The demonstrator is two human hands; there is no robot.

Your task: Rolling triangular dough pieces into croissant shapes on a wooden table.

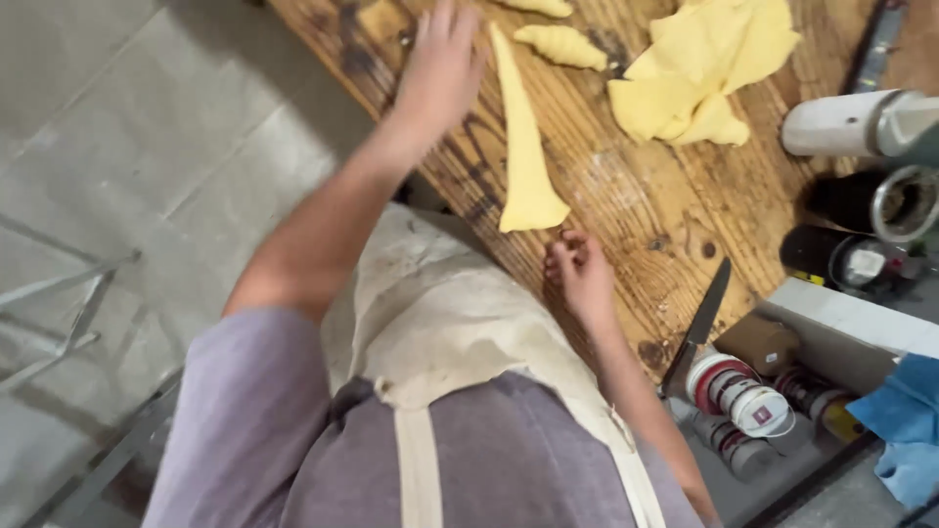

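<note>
A long, narrow triangle of yellow dough (523,147) lies on the wooden table (626,215), its wide end toward me. My left hand (440,64) hovers with fingers spread beside the triangle's thin tip, holding nothing. Just off the corner of the dough's wide end, my right hand (579,272) rests on the wood with its fingers curled in; I see nothing gripped in it. Two rolled croissant shapes (562,44) lie beyond the tip.
A heap of yellow dough sheets (699,68) sits at the far right of the table. A dark knife (699,323) lies at the table's edge. Beside it are a white cylinder (846,122), a round metal container (905,200), a box of cans (748,396) and a blue cloth (905,420).
</note>
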